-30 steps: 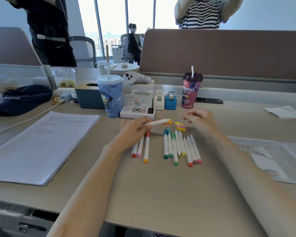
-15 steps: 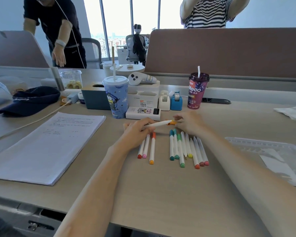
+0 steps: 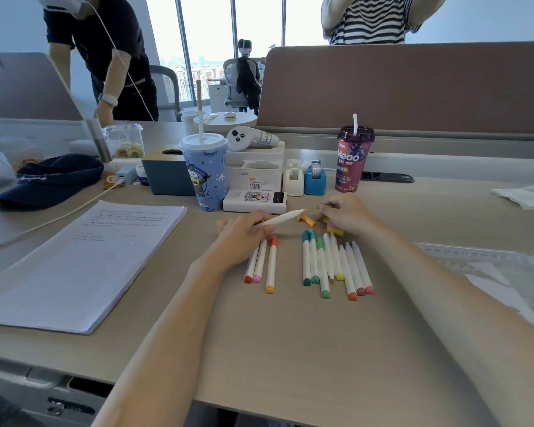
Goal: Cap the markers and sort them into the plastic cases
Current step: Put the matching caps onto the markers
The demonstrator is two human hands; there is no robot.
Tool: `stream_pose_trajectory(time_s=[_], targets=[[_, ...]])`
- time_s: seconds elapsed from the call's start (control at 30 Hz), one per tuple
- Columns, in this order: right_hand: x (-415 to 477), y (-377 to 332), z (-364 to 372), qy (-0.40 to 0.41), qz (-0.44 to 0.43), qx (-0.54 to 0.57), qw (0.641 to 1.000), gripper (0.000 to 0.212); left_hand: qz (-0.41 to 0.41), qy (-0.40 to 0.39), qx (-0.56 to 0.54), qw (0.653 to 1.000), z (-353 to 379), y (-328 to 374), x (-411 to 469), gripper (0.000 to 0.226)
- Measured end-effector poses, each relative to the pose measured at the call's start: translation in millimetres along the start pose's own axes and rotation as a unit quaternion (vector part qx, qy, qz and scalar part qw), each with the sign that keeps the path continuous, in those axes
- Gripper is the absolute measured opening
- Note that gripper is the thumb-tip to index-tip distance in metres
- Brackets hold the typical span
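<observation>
Sensibly, the step in hand is capping a single pen, and it should go best if the left hand (image 3: 244, 234) stays steady as the anchor; its curled fingers grip an uncapped marker (image 3: 279, 217), white barrel nearly level, yellowish nib aimed at the other hand. On the person's side of this hand, and partly under it, three markers (image 3: 261, 263) lie side by side, one with an orange cap on; each has a coloured plug at its near end. Just past the held nib a loose orange cap (image 3: 309, 222) lies on the desk, with a yellow cap (image 3: 335, 231) beside it under the fingers of the right hand (image 3: 347, 215). That hand is curled low over the caps; whether it already pinches one cannot be told. Judging by the nib, the colour needs matching first, then the cap goes on straight along the barrel, not at an angle. On the person's side of the right hand is a row of markers (image 3: 327, 266), some capped in teal and green, others bare-tipped. Well out beyond that forearm lie the clear plastic cases (image 3: 481, 266).
</observation>
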State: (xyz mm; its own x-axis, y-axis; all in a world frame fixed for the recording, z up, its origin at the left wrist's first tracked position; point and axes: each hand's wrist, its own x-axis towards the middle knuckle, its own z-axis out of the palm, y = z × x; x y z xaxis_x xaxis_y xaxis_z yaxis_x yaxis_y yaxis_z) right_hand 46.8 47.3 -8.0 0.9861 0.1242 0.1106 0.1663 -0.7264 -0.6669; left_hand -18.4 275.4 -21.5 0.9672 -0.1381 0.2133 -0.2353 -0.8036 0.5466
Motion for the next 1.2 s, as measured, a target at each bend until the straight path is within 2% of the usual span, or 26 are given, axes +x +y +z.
stream_pose_trajectory(time_s=[0.23,0.53,0.73,1.03,1.2], targets=[[2,-3,0,-0.01,-0.026,-0.031,0.999,0.028,-0.002,-0.001,-0.01,1.0,-1,0,-1,0.022],[0,15,-16,-0.004,0.027,0.027,0.999,0.025,0.0,-0.01,-0.029,1.0,0,-2,2,0.02],[-9,20,-19,0.003,0.036,0.028,0.999,0.026,0.002,-0.009,-0.011,1.0,1,1,-1,0.017],[-4,20,-15,-0.009,0.008,0.0,1.0,0.023,0.004,-0.005,-0.007,1.0,3,-1,0,0.016],[3,8,-7,0.004,-0.043,-0.052,0.998,0.028,-0.003,-0.005,-0.008,1.0,3,-1,1,0.018]])
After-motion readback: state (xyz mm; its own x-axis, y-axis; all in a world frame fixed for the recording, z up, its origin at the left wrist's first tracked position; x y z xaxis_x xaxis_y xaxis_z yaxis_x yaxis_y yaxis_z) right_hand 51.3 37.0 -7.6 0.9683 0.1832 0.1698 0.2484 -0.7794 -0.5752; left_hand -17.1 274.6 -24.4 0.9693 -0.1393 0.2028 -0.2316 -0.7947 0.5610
